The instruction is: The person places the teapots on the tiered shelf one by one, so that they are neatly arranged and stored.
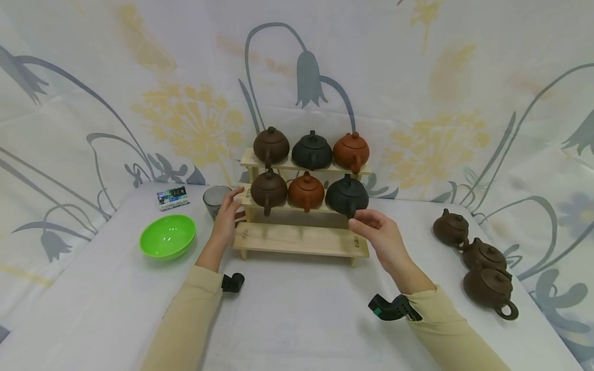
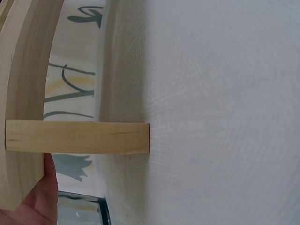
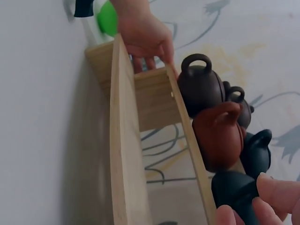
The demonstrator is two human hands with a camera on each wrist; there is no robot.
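A three-step wooden stand point(image 1: 301, 239) bears two rows of small teapots. My left hand point(image 1: 226, 216) grips its left end, thumb by the middle step and fingers beneath, as the right wrist view shows. At the middle step's right end sits a black teapot point(image 1: 347, 195); my right hand point(image 1: 381, 238) pinches its handle between thumb and fingers. Left of it are a reddish teapot point(image 1: 306, 190) and a brown teapot point(image 1: 269, 189). On the top step stand a brown teapot point(image 1: 271, 145), a black teapot point(image 1: 312, 150) and a reddish teapot point(image 1: 351, 150).
Three dark brown teapots point(image 1: 487, 286) stand close together on the white cloth at right. To the left are a green bowl point(image 1: 168, 237), a grey glass cup point(image 1: 215, 200) partly behind my left hand, and a small printed packet point(image 1: 172, 198). A patterned cloth hangs behind.
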